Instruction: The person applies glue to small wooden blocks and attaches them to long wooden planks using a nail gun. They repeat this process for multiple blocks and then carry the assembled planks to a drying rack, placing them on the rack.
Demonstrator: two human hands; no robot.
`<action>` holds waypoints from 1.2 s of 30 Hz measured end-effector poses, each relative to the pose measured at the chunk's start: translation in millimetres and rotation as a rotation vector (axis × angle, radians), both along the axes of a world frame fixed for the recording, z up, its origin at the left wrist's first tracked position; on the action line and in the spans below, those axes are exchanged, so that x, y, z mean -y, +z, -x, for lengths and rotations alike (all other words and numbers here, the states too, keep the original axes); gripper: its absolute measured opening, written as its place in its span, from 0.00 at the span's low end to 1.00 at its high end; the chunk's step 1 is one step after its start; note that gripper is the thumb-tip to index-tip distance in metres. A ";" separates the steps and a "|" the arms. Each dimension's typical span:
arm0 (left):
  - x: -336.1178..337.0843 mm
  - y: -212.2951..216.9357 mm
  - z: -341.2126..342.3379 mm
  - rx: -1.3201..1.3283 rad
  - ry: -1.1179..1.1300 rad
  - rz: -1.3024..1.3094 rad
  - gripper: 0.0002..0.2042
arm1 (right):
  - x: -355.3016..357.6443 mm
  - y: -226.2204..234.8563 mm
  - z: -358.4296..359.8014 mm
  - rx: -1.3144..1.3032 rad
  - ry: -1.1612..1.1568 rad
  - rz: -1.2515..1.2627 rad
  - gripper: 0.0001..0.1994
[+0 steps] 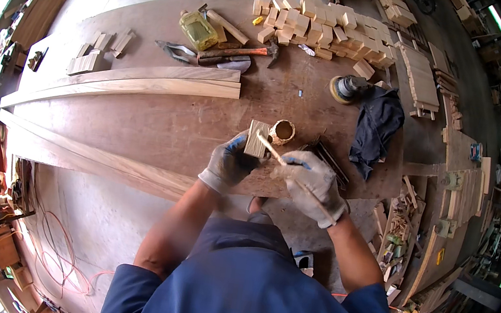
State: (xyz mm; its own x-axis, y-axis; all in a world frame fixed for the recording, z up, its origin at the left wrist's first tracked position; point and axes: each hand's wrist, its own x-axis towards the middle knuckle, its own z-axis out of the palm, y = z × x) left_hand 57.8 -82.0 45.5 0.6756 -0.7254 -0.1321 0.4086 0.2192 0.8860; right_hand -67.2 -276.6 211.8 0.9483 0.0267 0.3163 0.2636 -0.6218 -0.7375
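In my gloved left hand (229, 161) is a small wooden block (257, 138), held up over the near part of the brown table. My right hand (311, 185), also gloved, is closed round a thin light wooden stick (272, 148). The stick's far tip is at the block's face; whether it touches I cannot tell. Just beyond the block stands a small round pot (282, 131) with a crusted tan rim. Several thin dark strips (329, 162) lie beside my right hand, partly covered by it.
Long boards (146, 84) lie across the table's left side. Farther back are a claw hammer (270, 53), a yellowish container (198, 30) and a heap of wooden blocks (318, 26). A sander (346, 89) and a dark cloth (378, 126) rest at right.
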 end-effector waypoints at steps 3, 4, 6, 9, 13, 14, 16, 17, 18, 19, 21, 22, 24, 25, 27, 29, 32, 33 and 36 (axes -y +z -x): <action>3.1 11.1 -5.4 -0.769 -0.003 0.407 0.24 | -4.7 -2.6 9.3 -0.020 0.102 -0.025 0.11; 2.5 10.4 -5.4 -0.766 0.008 0.399 0.24 | -4.0 0.3 11.5 -0.058 0.128 -0.042 0.10; 0.9 9.1 -5.0 -0.761 0.032 0.382 0.24 | -2.0 8.5 13.8 -0.118 0.085 -0.156 0.09; 2.4 10.3 -0.6 -0.659 0.059 0.323 0.24 | -0.2 -1.4 8.8 -0.053 -0.185 -0.243 0.08; 4.9 2.5 5.2 -0.046 0.090 -0.037 0.26 | -11.3 -13.9 11.0 -0.310 -0.367 -0.881 0.11; 5.2 3.7 5.5 -0.021 0.093 -0.057 0.27 | -11.0 -21.7 14.1 -0.318 -0.374 -0.889 0.11; 4.0 7.7 5.9 -0.011 0.091 -0.057 0.28 | -8.9 -36.8 19.5 -0.335 -0.386 -0.906 0.11; 2.8 11.4 5.9 -0.026 0.085 -0.037 0.28 | -8.3 -37.8 20.5 -0.316 -0.365 -0.887 0.11; 2.5 12.9 6.0 -0.039 0.075 -0.013 0.27 | -8.3 -37.7 20.9 -0.297 -0.344 -0.868 0.11; 1.7 13.2 6.2 -0.051 0.069 0.011 0.26 | -7.9 -37.4 20.8 -0.278 -0.321 -0.850 0.10; 0.9 13.6 6.6 -0.031 0.053 0.039 0.25 | -5.7 -35.1 20.3 -0.287 -0.281 -0.724 0.10; 0.7 13.8 6.5 -0.003 0.047 0.039 0.26 | -4.6 -32.5 19.5 -0.290 -0.262 -0.660 0.09; -0.2 14.2 6.2 -0.023 0.051 0.053 0.26 | -3.6 -22.5 17.1 -0.140 -0.205 -0.424 0.07; 0.0 15.0 5.9 -0.111 0.061 0.097 0.26 | -3.5 -19.3 16.4 -0.064 -0.175 -0.306 0.06; 2.6 15.9 3.6 -0.599 0.096 0.333 0.26 | -5.0 -18.5 17.6 -0.003 -0.154 -0.234 0.06; 1.5 14.8 -1.2 -0.776 0.069 0.445 0.26 | -4.4 -15.9 17.8 0.040 -0.118 -0.190 0.06; 0.6 10.6 -1.8 -0.865 0.074 0.519 0.26 | 0.9 -10.9 18.1 0.066 -0.147 -0.250 0.07; -0.3 8.8 -1.4 -0.859 0.070 0.531 0.26 | 4.1 -14.4 19.2 0.064 -0.231 -0.326 0.08; -2.0 5.8 -3.0 -0.837 0.045 0.542 0.27 | 15.8 -23.5 14.4 -0.024 -0.486 -0.547 0.09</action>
